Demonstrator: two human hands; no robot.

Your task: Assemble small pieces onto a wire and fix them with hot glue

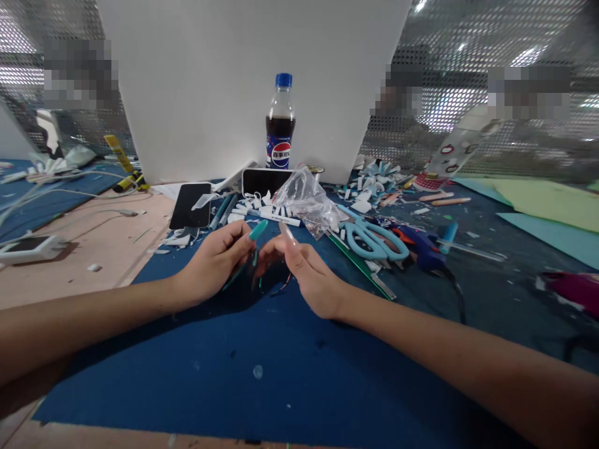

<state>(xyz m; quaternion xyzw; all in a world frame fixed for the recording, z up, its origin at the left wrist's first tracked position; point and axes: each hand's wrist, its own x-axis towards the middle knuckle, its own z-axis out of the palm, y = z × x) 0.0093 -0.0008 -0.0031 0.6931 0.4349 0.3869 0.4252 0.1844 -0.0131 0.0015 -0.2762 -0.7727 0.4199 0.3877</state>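
My left hand [216,262] is closed round a slim teal tool [256,232] whose rounded end sticks up past the fingers. My right hand [309,274] is just to its right, fingers pinched on a small thin piece [286,234] that I cannot name. Both hands hover close together above a dark blue mat [262,374]. A crumpled clear plastic bag [306,202] with small bits inside lies just behind the hands.
A cola bottle [280,125] stands before a white board [253,81]. Two dark phones [191,206] lie near white scraps and a white pen [276,217]. Teal scissors [372,238], a blue glue gun [423,246] and a ruler [362,268] lie right. A charger [30,248] sits left.
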